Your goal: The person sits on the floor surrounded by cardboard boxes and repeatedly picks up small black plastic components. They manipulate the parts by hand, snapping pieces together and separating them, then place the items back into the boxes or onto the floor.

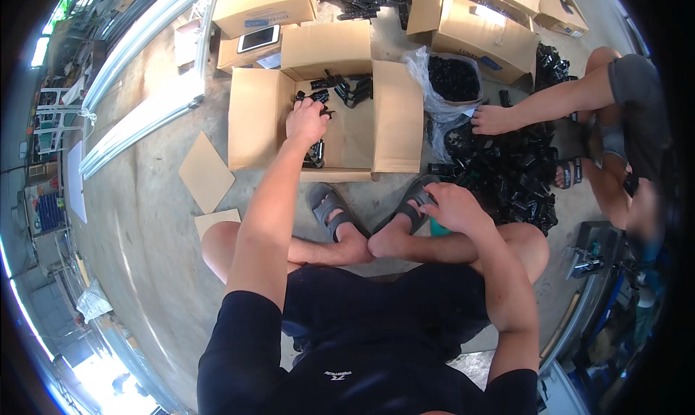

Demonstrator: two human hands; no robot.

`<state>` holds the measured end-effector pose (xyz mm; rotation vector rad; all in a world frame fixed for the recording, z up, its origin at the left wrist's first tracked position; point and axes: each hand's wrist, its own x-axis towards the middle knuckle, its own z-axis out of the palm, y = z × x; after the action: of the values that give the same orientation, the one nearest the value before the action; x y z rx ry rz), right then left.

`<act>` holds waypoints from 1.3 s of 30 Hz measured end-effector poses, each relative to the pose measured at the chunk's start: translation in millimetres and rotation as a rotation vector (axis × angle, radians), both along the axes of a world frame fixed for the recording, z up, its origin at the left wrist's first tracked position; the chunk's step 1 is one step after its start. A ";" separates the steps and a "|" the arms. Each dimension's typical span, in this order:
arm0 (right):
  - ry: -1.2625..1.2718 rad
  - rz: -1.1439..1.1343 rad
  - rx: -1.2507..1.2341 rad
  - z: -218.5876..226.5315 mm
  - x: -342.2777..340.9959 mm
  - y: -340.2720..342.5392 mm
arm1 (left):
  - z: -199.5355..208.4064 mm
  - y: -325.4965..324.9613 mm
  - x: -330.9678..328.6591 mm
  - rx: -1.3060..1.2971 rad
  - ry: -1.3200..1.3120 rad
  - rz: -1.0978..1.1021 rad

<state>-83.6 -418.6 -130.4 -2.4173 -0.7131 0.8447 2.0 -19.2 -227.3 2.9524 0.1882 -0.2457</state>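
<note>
An open cardboard box (355, 144) stands in front of my feet, with several black plastic parts (355, 91) lying inside, mostly toward its far and left sides. My left hand (307, 120) reaches into the box's left side, fingers bent down around a black plastic part (328, 114); the fingers partly cover it. Over my right sandal (414, 206), my right hand (455, 208) hangs with loosely curved fingers and nothing visible in it. A big pile of similar black parts (510, 180) lies on the floor to the right of that hand.
Beyond the pile is a plastic-lined container (455, 78) of small black pieces. Another person's hand (494, 120) is beside it. More cardboard boxes (478, 31) stand behind, and a phone (258, 39) rests on one. Metal profiles (145, 125) and a flat cardboard piece (206, 171) are at left.
</note>
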 end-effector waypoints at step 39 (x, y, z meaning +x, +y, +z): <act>-0.266 -0.078 -0.003 -162.1 118.7 310.7 | 181.8 11.9 -66.2 -1.934 -0.328 0.836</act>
<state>35.2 -107.9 -292.5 -2.5696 -0.7071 0.4986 -64.2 -7.3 -45.5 0.8379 0.6148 0.1528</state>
